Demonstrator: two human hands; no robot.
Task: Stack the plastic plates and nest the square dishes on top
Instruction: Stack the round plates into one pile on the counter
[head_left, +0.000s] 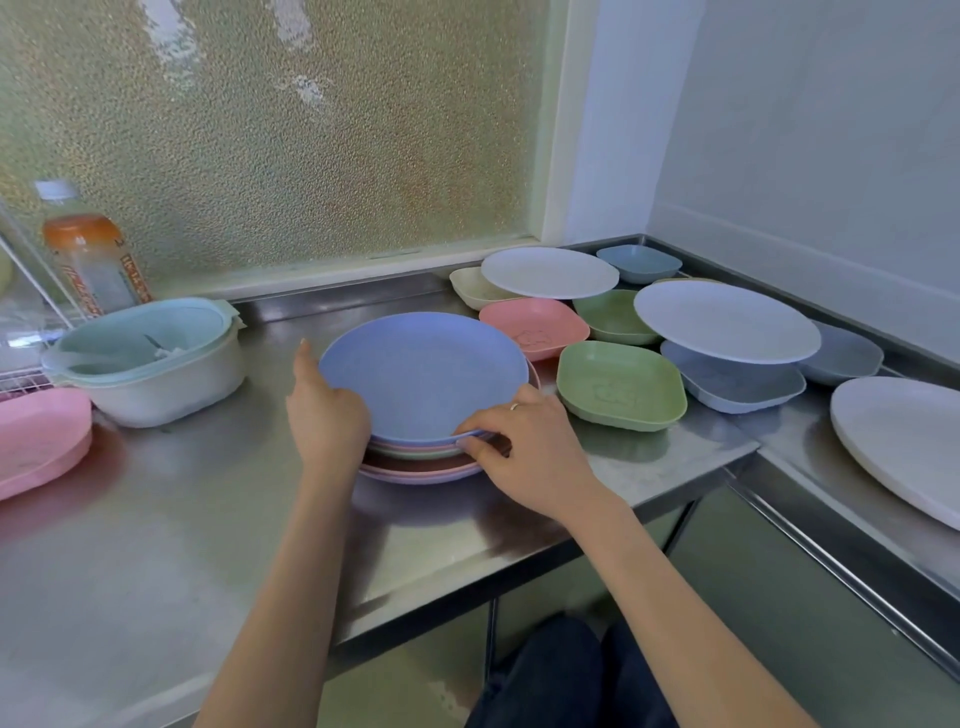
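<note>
A stack of round plates sits on the steel counter, topped by a blue plate; every place below is given from this stack. The left hand presses against the stack's left edge, index finger stretched up along the blue rim, the other fingers curled under it. The right hand meets the near-right edge, fingertips pinched together on the rims of the blue plate and the plates beneath.

To the right, crowding the counter, lie the square dishes: a pink dish just behind-right, nearly touching the stack, a green dish just beside it, a second green dish behind that, a blue-grey dish further right, a cream one and a blue one near the back wall. A white round plate rests over the cream dish; another white plate lies across the dishes further right, and a third lies far right.

To the left stands a lidded tub, its contents unclear through the cloudy lid, a bottle behind it, and a pink dish at the far left edge.
</note>
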